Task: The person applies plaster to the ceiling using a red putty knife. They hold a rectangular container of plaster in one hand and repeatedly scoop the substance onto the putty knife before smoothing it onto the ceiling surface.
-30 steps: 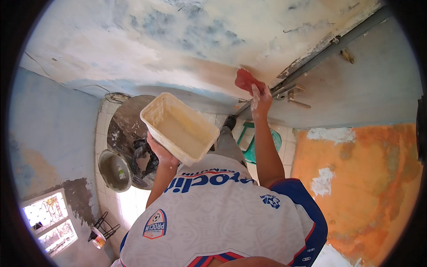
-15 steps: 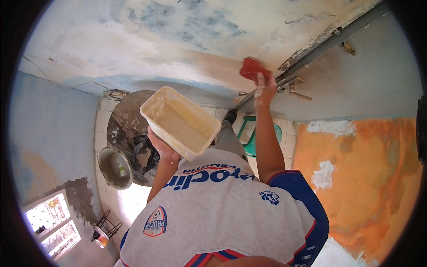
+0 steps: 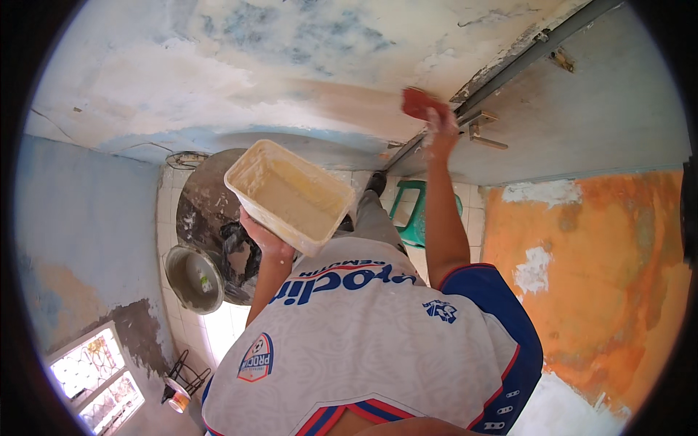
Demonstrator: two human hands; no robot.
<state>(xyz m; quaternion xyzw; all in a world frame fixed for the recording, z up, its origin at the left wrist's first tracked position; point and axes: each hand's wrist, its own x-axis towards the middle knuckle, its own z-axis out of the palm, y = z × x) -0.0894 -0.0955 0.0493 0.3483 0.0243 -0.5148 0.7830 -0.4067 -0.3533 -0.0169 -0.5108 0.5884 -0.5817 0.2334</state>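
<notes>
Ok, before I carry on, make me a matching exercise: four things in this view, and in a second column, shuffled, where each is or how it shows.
Things:
1. flat red scraper
2. tub
3. stool
4. basin

Places and states:
A. green, partly hidden by the right forearm
B. held by the left hand
C. grey, with something green inside
D. in the right hand

Pairs: 1-D, 2-B, 3-A, 4-C
</notes>
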